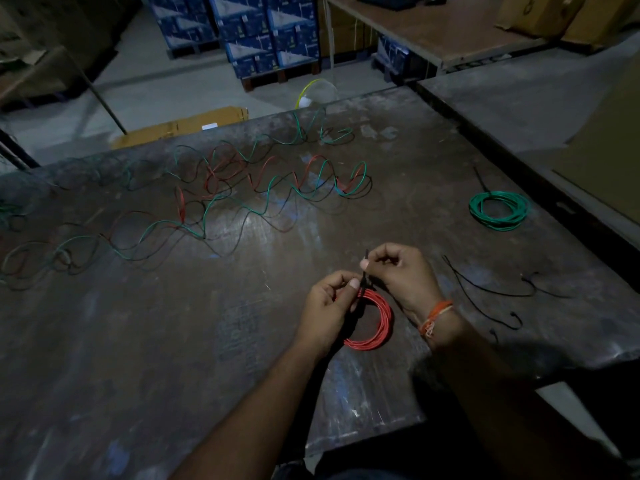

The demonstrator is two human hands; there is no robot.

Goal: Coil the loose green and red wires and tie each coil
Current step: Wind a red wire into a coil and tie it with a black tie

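Observation:
A red wire coil (381, 323) hangs just above the dark table (173, 341), near its front. My left hand (329, 306) grips the coil at its top left, thumb pressed on the wires. My right hand (401, 275) pinches the upright end of a black cable tie (364, 268) that wraps the coil at that spot. A green coil (498, 211) with a black tie lies at the right of the table. Loose green and red wires (214, 199) sprawl in waves across the far left and middle.
Several loose black cable ties (485, 289) lie to the right of my hands. A cardboard box (183, 128) sits past the far table edge. Blue cartons (263, 32) are stacked on the floor behind. A second table (433, 32) stands at the back right.

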